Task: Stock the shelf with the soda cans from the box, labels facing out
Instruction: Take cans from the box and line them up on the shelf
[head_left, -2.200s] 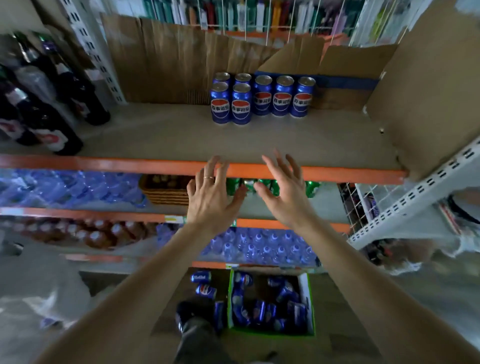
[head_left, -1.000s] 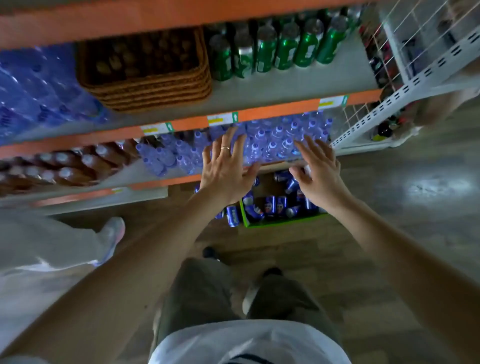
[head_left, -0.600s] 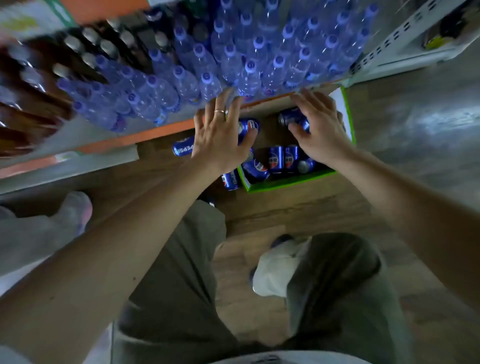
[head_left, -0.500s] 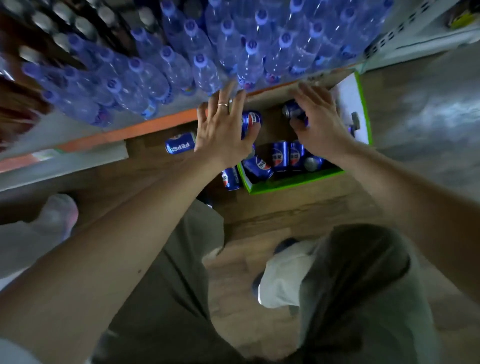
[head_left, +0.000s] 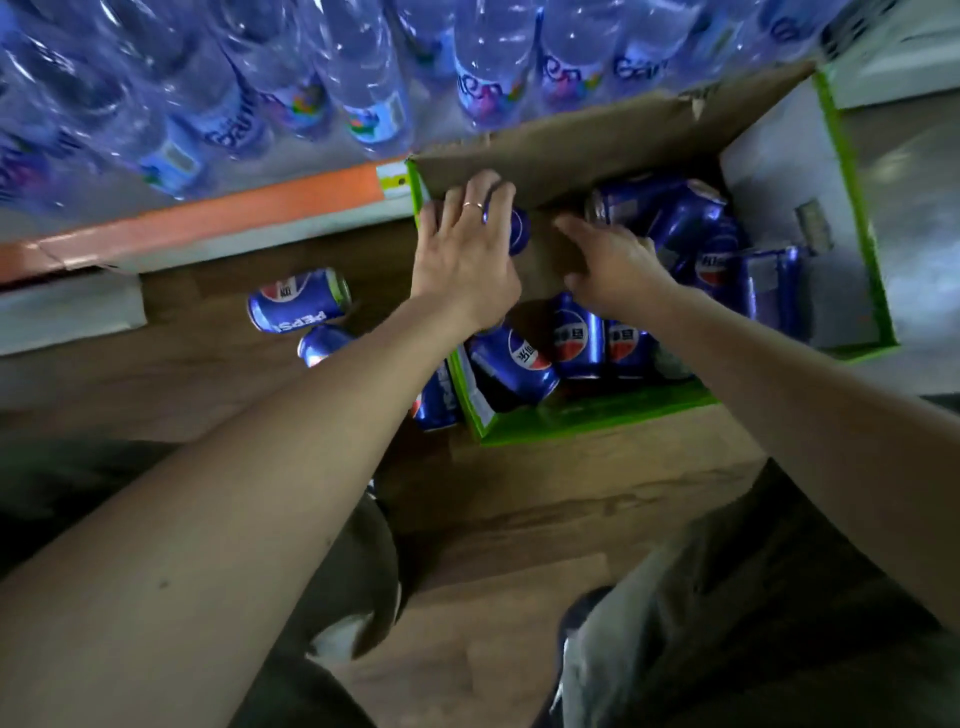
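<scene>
Both arms reach down into an open cardboard box (head_left: 769, 156) with green edges that sits on the wooden floor (head_left: 545, 493) just in front of the lowest shelf. The left hand (head_left: 467, 254), with a ring on one finger, has its fingers curled over a blue soda can (head_left: 514, 228) at the far left corner of the box, close under the raised brown flap; most of that can is hidden behind the hand. The right hand (head_left: 608, 265) is just to the right of it, fingers spread and loosely bent above the bare box bottom, holding nothing, its fingertips pointing toward the left hand. More blue cans lie on their sides inside the box: a row along the near wall (head_left: 576, 338) and a jumbled heap at the far right (head_left: 701, 234), partly covered by the right forearm. Outside the box, on the floor to its left, one loose can (head_left: 296, 301) lies on its side with its label up, a second can (head_left: 322, 345) sits just nearer, and another can (head_left: 436, 400) is against the box's left wall, half hidden by the left forearm. Above, packed water bottles (head_left: 363, 78) with blue labels fill the shelf behind its orange rail (head_left: 208, 218). The person's knees and dark shoes show at the near edge.
</scene>
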